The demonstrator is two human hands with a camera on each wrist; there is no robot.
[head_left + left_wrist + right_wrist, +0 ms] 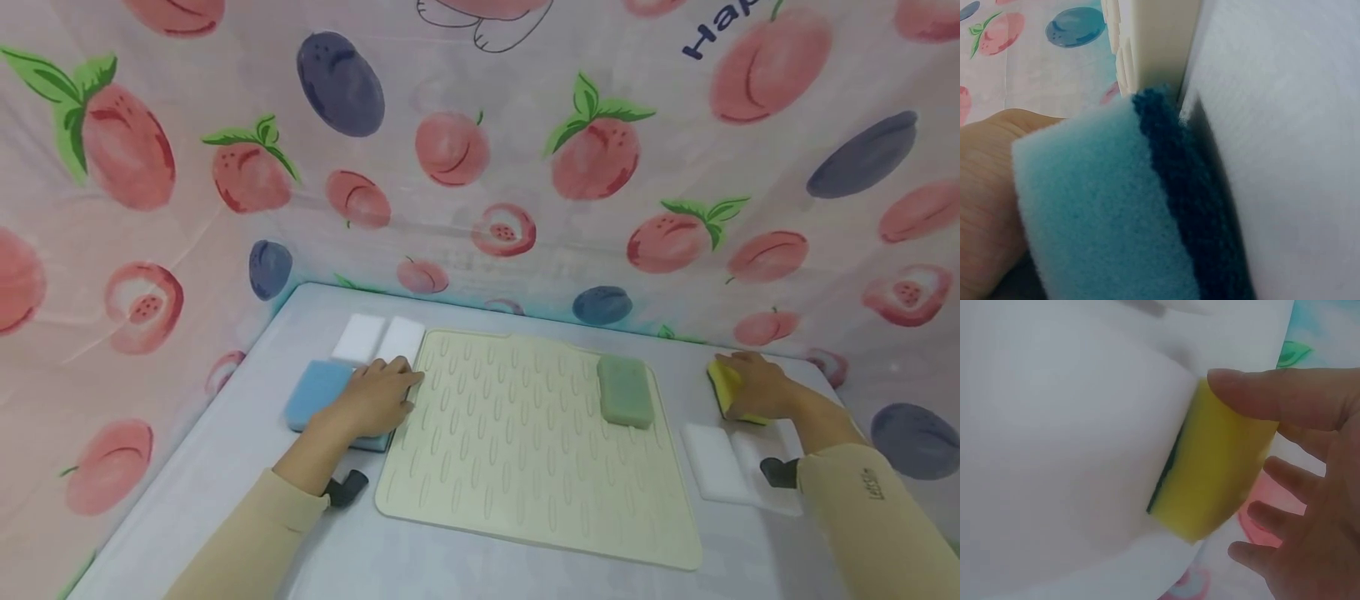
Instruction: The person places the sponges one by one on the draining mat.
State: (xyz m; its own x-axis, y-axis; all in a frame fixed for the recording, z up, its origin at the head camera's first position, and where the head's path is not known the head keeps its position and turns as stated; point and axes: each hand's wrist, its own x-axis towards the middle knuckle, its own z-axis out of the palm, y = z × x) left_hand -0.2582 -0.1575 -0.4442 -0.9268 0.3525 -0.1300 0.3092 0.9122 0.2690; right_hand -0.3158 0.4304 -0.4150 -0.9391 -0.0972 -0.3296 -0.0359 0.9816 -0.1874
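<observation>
My left hand (378, 396) grips a blue sponge beside the left edge of the cream ribbed mat (517, 483). In the left wrist view this sponge (1097, 206) shows its dark blue scouring side toward the table, and part of the hand lies along its other side. Another light blue sponge (315, 393) lies just left of that hand. At the right, my right hand (761, 387) holds a yellow sponge (1210, 469) with a dark green scouring side. Its thumb presses one corner while several other fingers are spread apart. A pale green sponge (626, 392) lies on the mat's right side.
Two white foam blocks (360, 337) lie behind the left hand. More white blocks (716, 462) lie in front of the right hand. A fruit-printed cloth (487, 183) hangs behind and beside the white table (435, 567).
</observation>
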